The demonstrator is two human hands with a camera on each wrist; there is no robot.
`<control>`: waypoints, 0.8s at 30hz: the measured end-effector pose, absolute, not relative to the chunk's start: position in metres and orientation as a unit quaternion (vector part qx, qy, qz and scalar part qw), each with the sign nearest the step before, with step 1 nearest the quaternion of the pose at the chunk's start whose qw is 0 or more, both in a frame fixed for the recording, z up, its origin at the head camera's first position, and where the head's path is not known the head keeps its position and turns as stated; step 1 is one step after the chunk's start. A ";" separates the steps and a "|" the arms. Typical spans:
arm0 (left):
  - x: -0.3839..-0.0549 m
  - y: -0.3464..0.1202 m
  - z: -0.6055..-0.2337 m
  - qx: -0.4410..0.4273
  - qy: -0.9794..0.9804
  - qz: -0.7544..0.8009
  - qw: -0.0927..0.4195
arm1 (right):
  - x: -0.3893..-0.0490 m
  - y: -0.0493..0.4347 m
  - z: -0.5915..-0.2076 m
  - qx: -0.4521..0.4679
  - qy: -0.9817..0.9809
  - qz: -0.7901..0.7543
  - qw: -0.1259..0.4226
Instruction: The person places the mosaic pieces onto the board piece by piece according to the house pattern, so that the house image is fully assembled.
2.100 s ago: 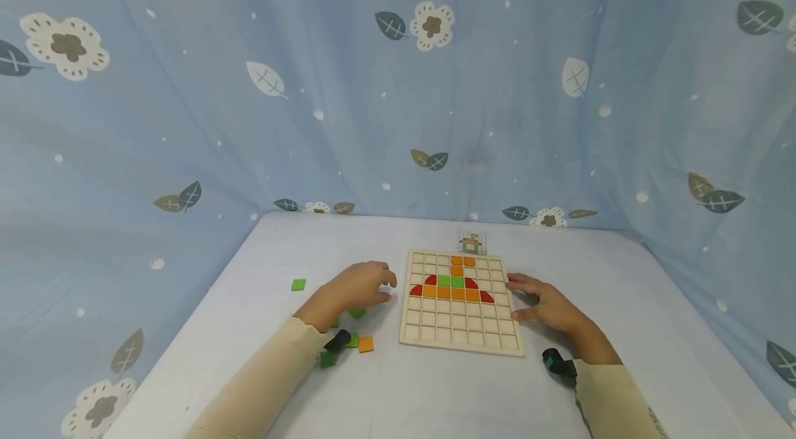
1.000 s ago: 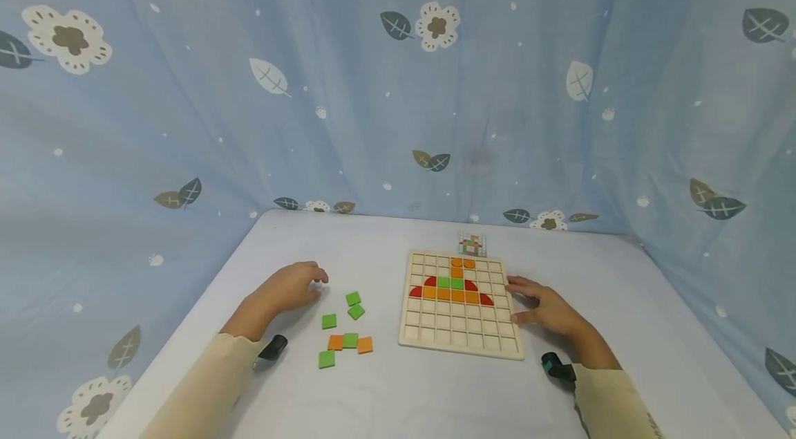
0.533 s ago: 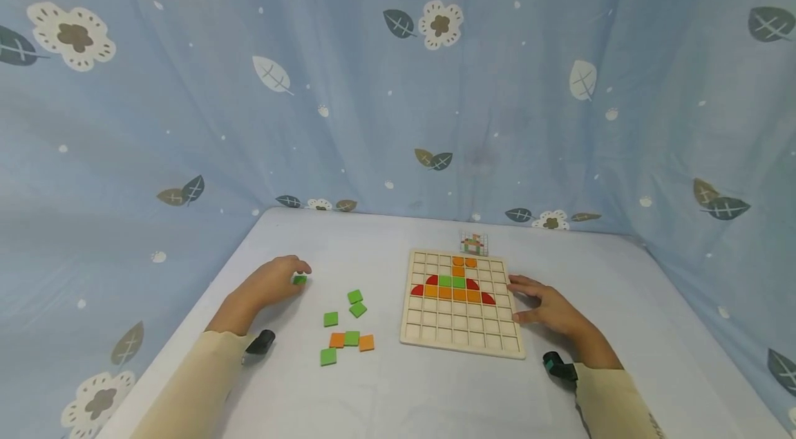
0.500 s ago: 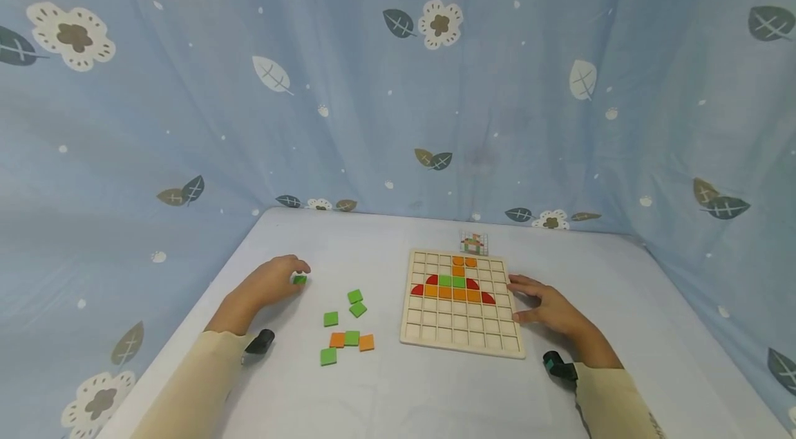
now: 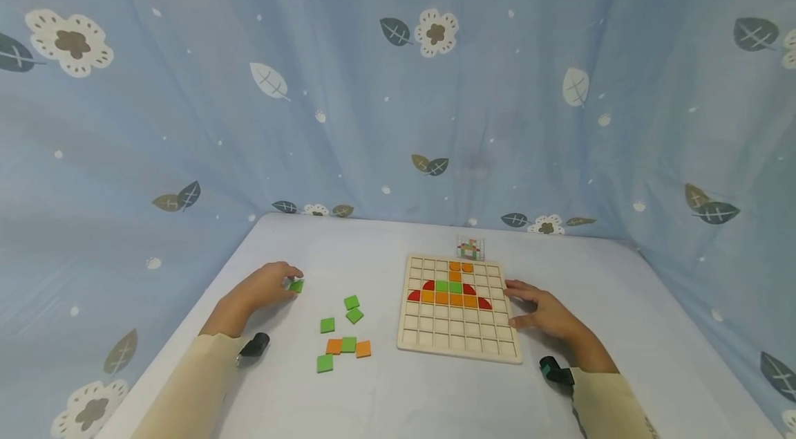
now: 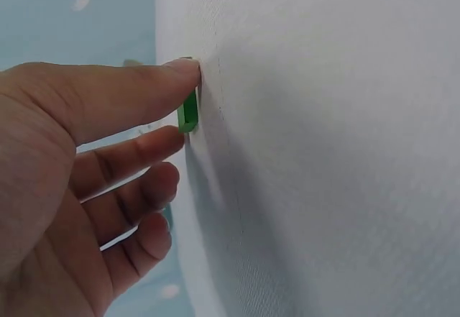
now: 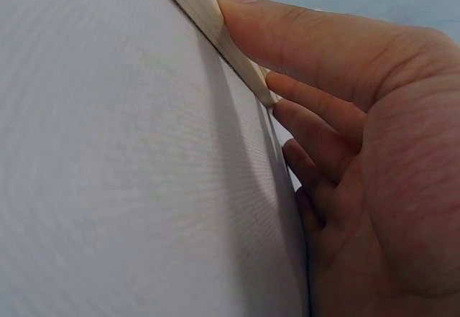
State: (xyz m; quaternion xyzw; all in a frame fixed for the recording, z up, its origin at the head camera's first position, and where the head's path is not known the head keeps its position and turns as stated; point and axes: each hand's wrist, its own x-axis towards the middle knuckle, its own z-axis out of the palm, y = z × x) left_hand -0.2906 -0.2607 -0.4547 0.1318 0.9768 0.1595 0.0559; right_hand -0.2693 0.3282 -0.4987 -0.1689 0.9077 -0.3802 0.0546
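At the left of the table, my left hand (image 5: pixel 260 287) pinches a small green square tile (image 5: pixel 296 286) between thumb and fingers. In the left wrist view that tile (image 6: pixel 188 114) is seen edge-on, close to the white cloth, its upper part hidden by the thumb. My right hand (image 5: pixel 547 313) rests at the right edge of a wooden grid board (image 5: pixel 429 340), with fingers fairly straight and the thumb touching the rim. Set in the board are orange and green squares, red quarter-rounds (image 5: pixel 414 296) and two orange rounds at the top.
Between my left hand and the board lie several loose green tiles (image 5: pixel 327 325) and two orange tiles (image 5: pixel 363 349). A small pattern card (image 5: pixel 470 248) lies behind the board. A blue patterned curtain (image 5: pixel 348 114) hangs at the table's back and sides.
My left hand has moved left from beside the board, past the loose tiles, to the far-left green tile and taken hold of it. The right hand stays at the board's edge.
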 end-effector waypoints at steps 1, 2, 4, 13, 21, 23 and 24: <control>-0.291 -0.261 -0.455 0.129 0.977 0.161 0.057 | -0.269 0.328 -0.499 -0.168 0.907 -0.383 0.054; -0.291 -0.261 -0.456 0.127 0.977 0.164 0.057 | -0.269 0.327 -0.499 -0.171 0.908 -0.380 0.052; -0.291 -0.261 -0.456 0.128 0.976 0.167 0.058 | -0.268 0.326 -0.499 -0.168 0.907 -0.382 0.049; -0.292 -0.261 -0.455 0.131 0.974 0.176 0.058 | -0.267 0.324 -0.496 -0.164 0.908 -0.381 0.049; -0.296 -0.262 -0.460 0.132 0.973 0.180 0.059 | -0.266 0.324 -0.496 -0.168 0.909 -0.379 0.048; -0.297 -0.261 -0.460 0.135 0.974 0.175 0.056 | -0.266 0.324 -0.496 -0.167 0.909 -0.379 0.048; -0.297 -0.261 -0.460 0.139 0.973 0.173 0.053 | -0.266 0.325 -0.496 -0.168 0.909 -0.380 0.049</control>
